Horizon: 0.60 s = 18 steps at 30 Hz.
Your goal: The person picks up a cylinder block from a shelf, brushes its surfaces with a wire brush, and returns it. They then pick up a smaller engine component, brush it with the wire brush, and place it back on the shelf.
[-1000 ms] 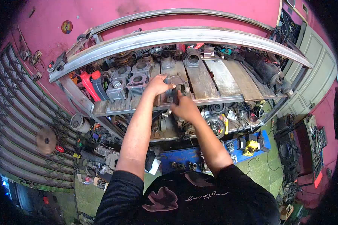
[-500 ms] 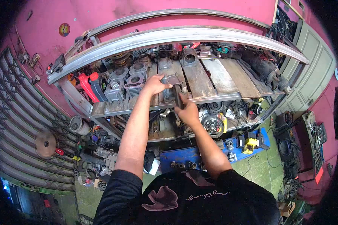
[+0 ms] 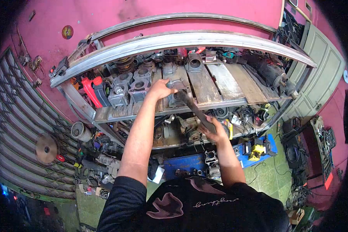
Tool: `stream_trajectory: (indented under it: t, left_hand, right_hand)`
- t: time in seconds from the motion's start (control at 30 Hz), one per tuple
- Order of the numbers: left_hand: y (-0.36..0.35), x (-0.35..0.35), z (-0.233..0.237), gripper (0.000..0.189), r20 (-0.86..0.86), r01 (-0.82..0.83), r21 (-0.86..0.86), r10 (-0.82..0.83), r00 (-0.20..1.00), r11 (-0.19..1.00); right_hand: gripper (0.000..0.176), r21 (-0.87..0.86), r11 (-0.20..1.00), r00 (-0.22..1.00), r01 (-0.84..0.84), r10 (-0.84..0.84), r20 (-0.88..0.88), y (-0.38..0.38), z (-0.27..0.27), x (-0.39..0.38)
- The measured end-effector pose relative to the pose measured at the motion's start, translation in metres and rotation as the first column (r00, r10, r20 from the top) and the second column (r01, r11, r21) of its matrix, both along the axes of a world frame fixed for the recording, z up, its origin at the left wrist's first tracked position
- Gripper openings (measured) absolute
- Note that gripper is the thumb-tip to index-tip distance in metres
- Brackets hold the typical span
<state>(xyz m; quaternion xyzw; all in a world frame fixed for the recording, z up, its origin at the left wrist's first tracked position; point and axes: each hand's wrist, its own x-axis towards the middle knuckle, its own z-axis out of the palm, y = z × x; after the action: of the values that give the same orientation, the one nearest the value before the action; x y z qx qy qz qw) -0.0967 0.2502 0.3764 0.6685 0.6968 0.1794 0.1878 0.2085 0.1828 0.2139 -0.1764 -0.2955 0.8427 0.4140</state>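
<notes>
My left hand [image 3: 160, 91] is closed on the near left side of a grey metal engine part [image 3: 177, 84], thumb and fingers gripping its edge. The part rests on the wooden planks of the rack shelf. Off to the right and lower, my right hand [image 3: 214, 132] is wrapped round the end of a long dark tool [image 3: 197, 112]. The tool slants up and left, its far end overlapping the engine part near my left thumb. What kind of tool it is, I cannot tell.
Several engine cylinders [image 3: 139, 86] stand left of my left hand, with red and dark bottles [image 3: 89, 92] beyond. Another cylinder [image 3: 194, 63] sits farther back on the planks. A metal beam [image 3: 181, 38] crosses above. Below are a cluttered lower shelf and a blue bench [image 3: 178, 163].
My right hand has swung down and right, away from the engine part, bringing the dark tool's length into view. My left hand stays on the part.
</notes>
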Motion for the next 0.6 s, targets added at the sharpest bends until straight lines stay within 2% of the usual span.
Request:
stream_trajectory:
  t: [0.03, 0.1, 0.13, 0.17, 0.23, 0.27, 0.3, 0.37, 0.4, 0.43, 0.5, 0.53, 0.6]
  left_hand:
    - [0.003, -0.001, -0.002, 0.091, 0.002, 0.0, 0.002, 0.0, 1.0, 1.0]
    - [0.01, -0.004, -0.008, 0.092, -0.022, 0.03, 0.019, -0.029, 0.999, 0.999]
    - [0.014, -0.004, -0.011, 0.092, -0.018, 0.029, 0.022, -0.029, 0.999, 0.999]
    - [0.018, -0.005, -0.014, 0.092, -0.019, 0.03, 0.029, -0.029, 0.999, 0.999]
    - [0.02, -0.008, -0.014, 0.092, -0.023, 0.028, 0.034, -0.027, 0.999, 0.999]
    - [0.02, -0.008, -0.011, 0.092, -0.036, 0.028, 0.003, -0.028, 0.999, 1.0]
    - [0.021, -0.008, -0.009, 0.093, -0.05, 0.029, -0.029, -0.03, 0.998, 0.999]
    - [0.022, -0.006, -0.006, 0.092, -0.111, 0.023, -0.032, -0.026, 0.993, 0.999]
    - [0.021, -0.005, -0.005, 0.092, -0.171, 0.018, -0.032, -0.023, 0.985, 0.999]
    - [0.02, -0.003, -0.004, 0.092, -0.173, 0.019, -0.035, -0.024, 0.985, 0.999]
    - [0.017, 0.001, 0.003, 0.091, -0.227, 0.038, -0.058, -0.05, 0.973, 0.998]
    - [0.011, 0.005, 0.009, 0.091, -0.228, 0.035, -0.06, -0.048, 0.973, 0.998]
    - [0.002, 0.014, 0.02, 0.089, -0.3, -0.007, -0.06, -0.011, 0.954, 0.998]
  right_hand:
    - [0.056, 0.146, 0.989, 0.995, -0.01, -0.006, 0.103, -0.007, 0.009, 0.012]
    - [0.067, 0.269, 0.963, 0.981, -0.004, -0.049, 0.19, -0.016, 0.029, 0.03]
    - [0.064, 0.385, 0.923, 0.95, 0.007, -0.127, 0.286, -0.01, 0.03, 0.037]
    - [0.064, 0.531, 0.847, 0.938, 0.031, -0.208, 0.277, 0.002, 0.023, 0.041]
    - [0.065, 0.515, 0.851, 0.902, 0.101, -0.296, 0.313, -0.004, 0.05, 0.04]
    - [0.068, 0.482, 0.868, 0.828, 0.123, -0.357, 0.432, -0.01, 0.071, 0.037]
    - [0.068, 0.48, 0.869, 0.829, 0.122, -0.355, 0.432, -0.005, 0.075, 0.028]
    - [0.064, 0.672, 0.74, 0.44, -0.042, -0.59, 0.677, 0.006, 0.082, 0.018]
    - [0.064, 0.737, 0.67, 0.436, -0.082, -0.641, 0.631, 0.03, 0.054, 0.015]
    - [0.064, 0.736, 0.672, 0.437, -0.079, -0.64, 0.632, 0.039, 0.047, 0.004]
    - [0.062, 0.739, 0.67, 0.594, 0.074, -0.625, 0.506, 0.052, 0.046, -0.031]
    - [0.062, 0.738, 0.671, 0.596, 0.073, -0.622, 0.507, 0.064, 0.045, -0.038]
    - [0.06, 0.639, 0.763, 0.709, 0.101, -0.505, 0.492, 0.08, 0.049, -0.048]
